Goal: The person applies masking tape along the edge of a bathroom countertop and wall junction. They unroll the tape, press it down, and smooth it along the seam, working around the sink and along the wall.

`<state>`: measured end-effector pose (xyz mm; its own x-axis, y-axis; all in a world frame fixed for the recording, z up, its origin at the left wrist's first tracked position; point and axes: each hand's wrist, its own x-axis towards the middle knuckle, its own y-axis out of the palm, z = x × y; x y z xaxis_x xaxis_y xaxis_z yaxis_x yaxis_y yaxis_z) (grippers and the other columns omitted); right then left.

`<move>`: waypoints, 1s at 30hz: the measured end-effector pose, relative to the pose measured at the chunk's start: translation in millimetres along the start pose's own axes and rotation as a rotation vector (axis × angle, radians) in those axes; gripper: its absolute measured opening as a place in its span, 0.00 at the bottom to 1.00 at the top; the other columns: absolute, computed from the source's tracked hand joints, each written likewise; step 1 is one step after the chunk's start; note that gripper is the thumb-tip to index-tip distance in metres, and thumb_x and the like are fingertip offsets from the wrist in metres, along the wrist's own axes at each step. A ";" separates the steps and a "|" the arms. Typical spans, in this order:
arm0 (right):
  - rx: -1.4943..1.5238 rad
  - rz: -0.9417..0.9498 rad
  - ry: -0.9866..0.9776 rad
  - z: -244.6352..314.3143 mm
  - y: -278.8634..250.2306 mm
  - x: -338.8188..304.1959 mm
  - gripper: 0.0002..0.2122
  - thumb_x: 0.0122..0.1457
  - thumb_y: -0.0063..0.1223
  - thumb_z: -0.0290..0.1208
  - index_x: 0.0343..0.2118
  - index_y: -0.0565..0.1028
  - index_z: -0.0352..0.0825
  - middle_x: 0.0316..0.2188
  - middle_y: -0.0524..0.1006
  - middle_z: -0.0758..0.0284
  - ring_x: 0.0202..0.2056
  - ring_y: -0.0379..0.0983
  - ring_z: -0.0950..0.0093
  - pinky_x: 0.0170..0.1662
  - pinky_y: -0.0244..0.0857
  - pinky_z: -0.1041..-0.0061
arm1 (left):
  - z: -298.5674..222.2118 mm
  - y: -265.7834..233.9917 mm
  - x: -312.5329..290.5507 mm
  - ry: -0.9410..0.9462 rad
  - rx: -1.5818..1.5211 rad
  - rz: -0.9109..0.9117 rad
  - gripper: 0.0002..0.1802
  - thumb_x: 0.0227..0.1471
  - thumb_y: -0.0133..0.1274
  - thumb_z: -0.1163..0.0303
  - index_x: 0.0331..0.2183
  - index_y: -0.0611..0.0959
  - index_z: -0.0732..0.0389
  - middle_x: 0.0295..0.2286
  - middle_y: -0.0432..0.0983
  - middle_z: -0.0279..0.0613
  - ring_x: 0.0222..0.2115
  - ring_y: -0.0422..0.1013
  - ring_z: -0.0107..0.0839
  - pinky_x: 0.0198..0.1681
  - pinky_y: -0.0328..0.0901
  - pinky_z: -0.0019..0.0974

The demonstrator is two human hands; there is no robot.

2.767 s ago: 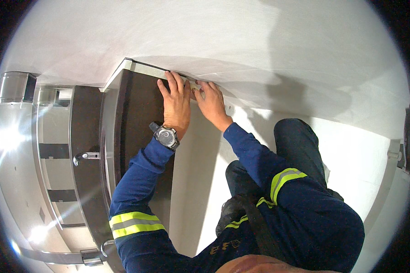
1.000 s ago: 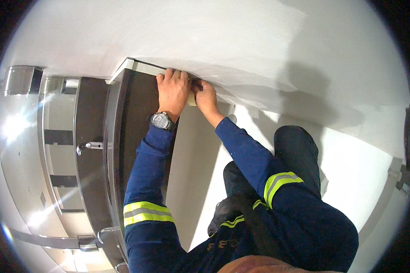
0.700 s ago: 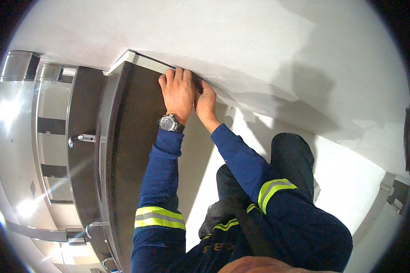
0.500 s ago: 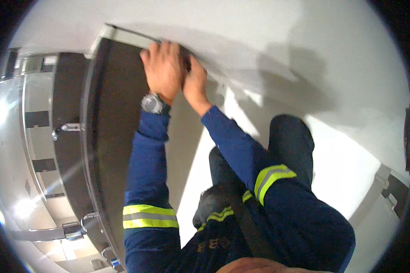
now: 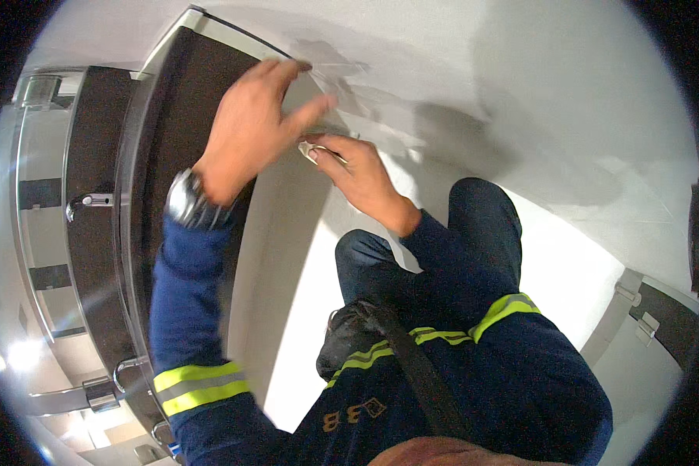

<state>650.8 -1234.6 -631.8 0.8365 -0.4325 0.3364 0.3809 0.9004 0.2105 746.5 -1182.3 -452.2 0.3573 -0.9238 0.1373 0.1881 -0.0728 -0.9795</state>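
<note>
Hands [image 5: 245, 128] apart, whitish piece [image 5: 305, 149] pinched in the right one [image 5: 366, 179].

We see navy sleeves [image 5: 190, 311] banded yellow-green and grey, a silver-and-black watch [image 5: 183, 200], a dark brown panel [image 5: 190, 89] with whitish edging [image 5: 224, 34], an off-white piece [image 5: 306, 150] and a grey-white wall [image 5: 427, 54].

A pale wall [image 5: 567, 78] fills the top of my remote view, mottled with soft grey shadows; below it I see a white floor [image 5: 571, 248], brightly lit; to the left stands a dark brown, door-like panel [image 5: 93, 147] with a silver lever handle [image 5: 97, 199]; beyond it I make out bright glare [image 5: 26, 355] and a curved metallic bar [image 5: 58, 402]; a small metal fitting [image 5: 648, 328] shows at far right.
</note>
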 end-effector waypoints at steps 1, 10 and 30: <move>0.023 0.063 0.056 23.2 -6.5 3.3 0.10 0.68 0.53 0.26 0.49 0.80 0.30 0.31 0.80 0.66 0.30 0.75 0.81 0.33 0.70 0.79 | -2.4 -19.1 -14.6 -0.008 -0.118 0.074 0.29 0.54 0.66 0.56 0.51 0.81 0.64 0.45 0.80 0.52 0.46 0.78 0.43 0.54 0.69 0.42; 0.524 0.117 0.012 71.2 11.1 -0.6 0.16 0.70 0.53 0.29 0.58 0.74 0.31 0.42 0.82 0.65 0.38 0.78 0.80 0.40 0.72 0.79 | 10.7 -73.1 -50.3 -0.001 -0.651 0.558 0.25 0.51 0.65 0.75 0.51 0.79 0.66 0.38 0.83 0.50 0.39 0.80 0.36 0.44 0.73 0.39; 0.939 -0.185 0.189 -24.1 21.4 107.9 0.10 0.67 0.46 0.31 0.48 0.69 0.37 0.54 0.71 0.59 0.58 0.66 0.65 0.65 0.56 0.64 | 10.0 -53.5 -62.1 0.277 -0.290 0.617 0.12 0.47 0.59 0.70 0.35 0.82 0.65 0.27 0.79 0.57 0.34 0.78 0.56 0.39 0.71 0.55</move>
<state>758.7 -1260.8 -613.0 0.8756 -0.4749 0.0886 0.1126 0.3790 0.9185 723.3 -1117.2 -406.9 0.0686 -0.8870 -0.4567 -0.2362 0.4303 -0.8712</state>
